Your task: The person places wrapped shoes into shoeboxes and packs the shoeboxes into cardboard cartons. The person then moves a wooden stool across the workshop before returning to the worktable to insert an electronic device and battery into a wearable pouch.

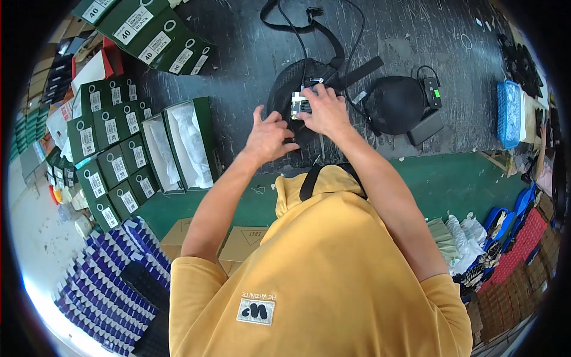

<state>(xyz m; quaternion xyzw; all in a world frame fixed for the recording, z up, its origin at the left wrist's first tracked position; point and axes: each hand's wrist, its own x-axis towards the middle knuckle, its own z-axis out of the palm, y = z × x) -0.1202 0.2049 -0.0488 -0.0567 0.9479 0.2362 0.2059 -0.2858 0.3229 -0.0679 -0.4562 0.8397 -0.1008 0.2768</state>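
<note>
On the dark worktop lies a black mesh cap [282, 89] with straps and a cable. A small device [298, 105] with a metallic, ribbed face sits on it. My right hand [325, 110] has its fingers closed on the device's right side and top. To the left, my left hand [269, 140] rests at the cap's lower edge with its fingers apart; nothing shows in its grasp. A second black cap [396, 105] is to the right, beside a black box with a green light [432, 93].
Green shoe boxes [111, 129] are stacked at the left, more [156, 37] at the upper left. An open box [191, 143] holds wrapped contents. A blue basket [508, 114] stands at the right edge. Cables cross the worktop [238, 65].
</note>
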